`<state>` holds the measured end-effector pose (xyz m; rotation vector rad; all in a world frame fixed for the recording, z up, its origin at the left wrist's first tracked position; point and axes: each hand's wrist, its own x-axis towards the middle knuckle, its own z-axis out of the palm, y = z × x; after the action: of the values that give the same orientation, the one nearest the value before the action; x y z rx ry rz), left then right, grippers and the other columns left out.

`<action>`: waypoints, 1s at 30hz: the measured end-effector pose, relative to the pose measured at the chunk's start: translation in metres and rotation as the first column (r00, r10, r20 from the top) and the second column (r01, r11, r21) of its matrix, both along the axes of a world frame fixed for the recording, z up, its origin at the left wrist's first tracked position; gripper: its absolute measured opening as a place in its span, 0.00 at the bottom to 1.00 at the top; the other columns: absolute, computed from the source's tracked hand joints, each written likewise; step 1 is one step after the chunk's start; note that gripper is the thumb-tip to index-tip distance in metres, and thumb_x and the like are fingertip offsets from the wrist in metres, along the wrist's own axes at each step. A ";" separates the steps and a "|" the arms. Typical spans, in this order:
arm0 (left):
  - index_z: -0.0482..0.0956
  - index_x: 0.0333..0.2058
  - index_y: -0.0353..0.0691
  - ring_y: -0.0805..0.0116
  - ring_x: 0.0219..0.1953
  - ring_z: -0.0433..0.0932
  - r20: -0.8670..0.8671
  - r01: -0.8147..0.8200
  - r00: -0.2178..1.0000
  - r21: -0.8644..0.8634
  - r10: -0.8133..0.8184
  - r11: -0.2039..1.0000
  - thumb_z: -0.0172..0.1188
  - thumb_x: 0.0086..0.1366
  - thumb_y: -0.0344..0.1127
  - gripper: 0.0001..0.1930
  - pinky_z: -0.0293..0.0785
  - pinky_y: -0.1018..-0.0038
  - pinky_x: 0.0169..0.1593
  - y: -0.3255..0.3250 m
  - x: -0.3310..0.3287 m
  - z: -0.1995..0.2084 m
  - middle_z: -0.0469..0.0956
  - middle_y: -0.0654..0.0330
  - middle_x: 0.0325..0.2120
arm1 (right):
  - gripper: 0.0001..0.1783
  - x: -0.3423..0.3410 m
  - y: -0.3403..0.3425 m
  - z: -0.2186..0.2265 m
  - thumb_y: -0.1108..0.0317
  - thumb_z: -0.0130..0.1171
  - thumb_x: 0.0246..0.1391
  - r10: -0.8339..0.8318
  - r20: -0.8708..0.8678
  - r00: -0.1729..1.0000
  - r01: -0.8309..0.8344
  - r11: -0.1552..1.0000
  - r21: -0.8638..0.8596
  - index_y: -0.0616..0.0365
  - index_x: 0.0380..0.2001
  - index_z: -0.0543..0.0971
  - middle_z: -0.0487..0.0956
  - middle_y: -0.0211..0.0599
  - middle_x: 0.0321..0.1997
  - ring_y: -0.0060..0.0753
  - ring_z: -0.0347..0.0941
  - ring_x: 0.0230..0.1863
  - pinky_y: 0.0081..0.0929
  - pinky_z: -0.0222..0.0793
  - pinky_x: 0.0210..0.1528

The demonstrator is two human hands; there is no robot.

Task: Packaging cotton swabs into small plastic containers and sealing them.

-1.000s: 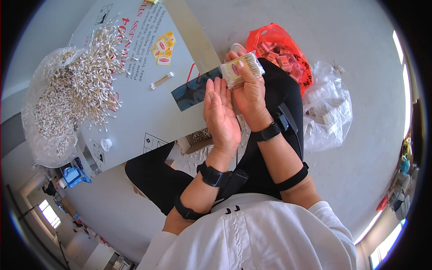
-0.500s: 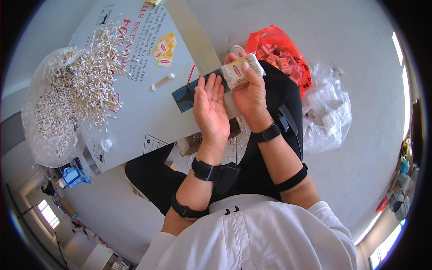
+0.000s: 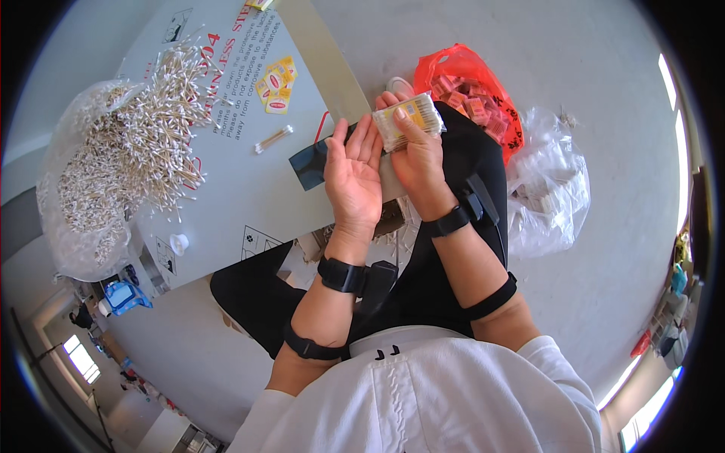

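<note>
Head view gives me the right grip clasping a flat, clear-plastic packet of white-tipped cotton swabs left of the red plastic bag, the left grip unclenched, palm-up, farther left.

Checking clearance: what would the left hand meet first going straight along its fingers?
Probably the tan strip edging the table, though the left hand might pass above; depth is unclear. The swab packet sits to the right.

Clear cotton-swab packet, yellow label, aslant in right hand.
</note>
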<state>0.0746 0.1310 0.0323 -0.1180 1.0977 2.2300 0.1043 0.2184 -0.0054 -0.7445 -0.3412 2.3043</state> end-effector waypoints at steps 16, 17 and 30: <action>0.50 0.67 0.31 0.50 0.68 0.58 -0.462 0.094 0.812 -0.499 -0.356 0.862 0.41 0.74 0.52 0.34 0.55 0.57 0.68 -0.002 0.003 0.011 0.57 0.41 0.65 | 0.27 0.008 0.004 -0.001 0.70 0.60 0.58 0.027 -0.161 0.987 -0.039 0.997 -0.072 0.63 0.60 0.66 0.72 0.50 0.61 0.47 0.67 0.64 0.42 0.64 0.66; 0.49 0.68 0.33 0.50 0.69 0.55 -0.583 0.041 0.649 -0.615 -0.489 0.788 0.41 0.74 0.53 0.34 0.52 0.56 0.69 0.002 0.001 0.010 0.54 0.43 0.67 | 0.29 0.009 0.004 -0.002 0.63 0.60 0.60 -0.012 -0.269 0.963 -0.040 0.982 -0.186 0.60 0.61 0.67 0.71 0.48 0.62 0.46 0.66 0.65 0.42 0.61 0.68; 0.46 0.70 0.36 0.52 0.74 0.42 -0.731 -0.087 -0.018 -0.679 -0.682 0.729 0.41 0.71 0.60 0.40 0.39 0.55 0.72 0.008 -0.019 -0.021 0.44 0.47 0.72 | 0.33 0.009 0.006 0.012 0.54 0.60 0.60 0.085 -0.202 0.976 -0.123 0.975 -0.183 0.58 0.62 0.64 0.70 0.42 0.63 0.41 0.66 0.64 0.43 0.60 0.68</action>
<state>0.0555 0.1388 0.0114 1.6159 2.1659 1.1180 0.1135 0.2240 0.0070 -0.6004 -0.0673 2.5115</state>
